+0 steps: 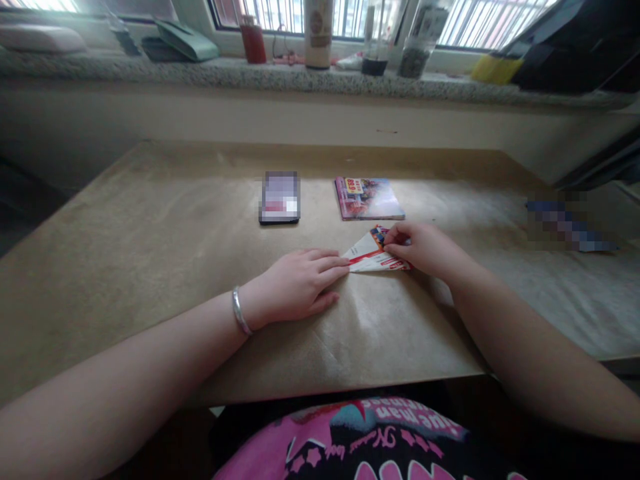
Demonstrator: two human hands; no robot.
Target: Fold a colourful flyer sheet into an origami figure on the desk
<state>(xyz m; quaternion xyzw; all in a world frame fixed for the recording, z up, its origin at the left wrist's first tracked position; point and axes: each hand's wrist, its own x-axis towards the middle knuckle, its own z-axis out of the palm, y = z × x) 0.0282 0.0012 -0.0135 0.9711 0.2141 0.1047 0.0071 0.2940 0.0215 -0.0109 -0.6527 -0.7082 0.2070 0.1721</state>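
Observation:
A folded piece of printed paper (369, 257), white with red and blue print, lies on the brown table (150, 253) as a pointed triangle. My left hand (295, 283) lies flat with its fingers stretched out, fingertips pressing the paper's left tip. A silver bangle (240, 311) circles that wrist. My right hand (423, 248) is curled over the paper's right part, fingers pinching its upper edge.
A dark phone (279, 197) lies beyond my left hand. A stack of colourful leaflets (369, 198) sits beyond the paper. A blurred object (567, 223) rests at the table's right. Bottles, a red cup (253, 41) and other items line the windowsill (300, 77).

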